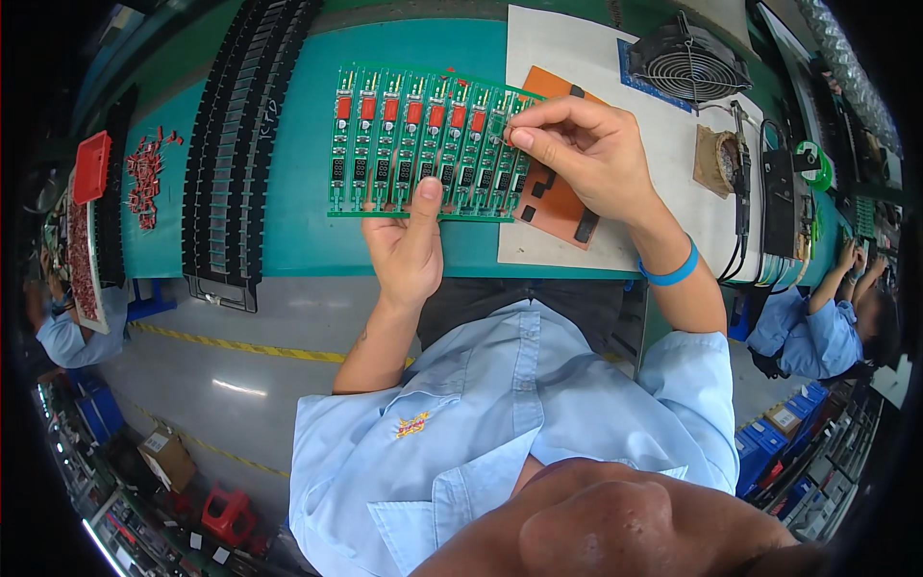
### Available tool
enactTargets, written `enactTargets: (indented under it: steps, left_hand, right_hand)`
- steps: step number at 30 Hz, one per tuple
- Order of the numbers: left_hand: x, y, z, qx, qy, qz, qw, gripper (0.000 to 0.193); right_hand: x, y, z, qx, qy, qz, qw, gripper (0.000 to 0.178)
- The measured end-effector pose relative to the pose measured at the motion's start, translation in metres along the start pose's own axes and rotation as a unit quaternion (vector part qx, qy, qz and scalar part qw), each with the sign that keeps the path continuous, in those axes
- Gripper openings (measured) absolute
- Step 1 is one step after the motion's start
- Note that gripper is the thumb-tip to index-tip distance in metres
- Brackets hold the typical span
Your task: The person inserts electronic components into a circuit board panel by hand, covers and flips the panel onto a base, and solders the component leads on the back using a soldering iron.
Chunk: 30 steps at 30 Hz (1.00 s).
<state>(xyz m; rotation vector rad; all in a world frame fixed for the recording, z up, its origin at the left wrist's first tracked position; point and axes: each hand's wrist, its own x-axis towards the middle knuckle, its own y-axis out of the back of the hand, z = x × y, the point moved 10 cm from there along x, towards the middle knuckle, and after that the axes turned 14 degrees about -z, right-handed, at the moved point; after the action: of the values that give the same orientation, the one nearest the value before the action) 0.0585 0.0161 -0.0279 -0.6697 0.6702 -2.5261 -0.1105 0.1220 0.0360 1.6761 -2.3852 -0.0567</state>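
My left hand point(408, 248) grips a green circuit board panel point(394, 152) by its near edge, thumb on top and fingers underneath. The panel is a row of several narrow boards, most with a red block-shaped part near the far end and a black digit display near the close end. At its right end, my right hand point(598, 159) is closed in a pinch, thumb and forefinger over the last boards. Whatever sits between those fingertips is too small to make out. An orange-brown plate point(563, 213) with black pads lies partly beneath the panel and right hand.
Loose red parts point(146, 183) are scattered on the green table at the left, beside a red bin point(92, 166) and a black slotted rack point(231, 154). To the right stand a fan point(687, 67), a soldering iron holder point(738, 173) and a green solder spool point(815, 168). People work at both sides.
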Motion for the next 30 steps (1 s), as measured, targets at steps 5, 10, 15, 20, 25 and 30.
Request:
enactTargets:
  steps: [5,10,15,20,25,30]
  left_hand:
    - [0.006,-0.007,0.005,-0.023,-0.015,0.011,1.0,0.045]
    - [0.004,-0.005,0.004,-0.017,-0.008,0.019,1.0,0.045]
    - [0.004,-0.006,0.004,-0.02,-0.007,0.026,0.999,0.044]
    - [0.001,-0.002,-0.001,0.017,0.0,-0.013,1.0,0.049]
    - [0.004,-0.005,0.001,-0.019,0.001,0.015,1.0,0.043]
    - [0.003,-0.003,-0.001,0.015,0.014,-0.003,1.0,0.047]
  right_hand:
    - [0.0,0.002,0.0,0.006,0.011,0.014,1.0,0.011]
    - [0.0,0.003,0.0,-0.006,0.005,0.018,1.0,0.01]
    - [0.0,0.002,0.002,-0.006,-0.011,0.013,1.0,0.01]
    - [0.001,-0.002,-0.02,-0.144,0.054,0.009,0.988,0.01]
    - [0.0,-0.001,-0.02,-0.199,0.089,0.014,0.976,0.02]
    - [-0.002,0.002,-0.049,-0.389,0.171,0.101,0.899,0.032]
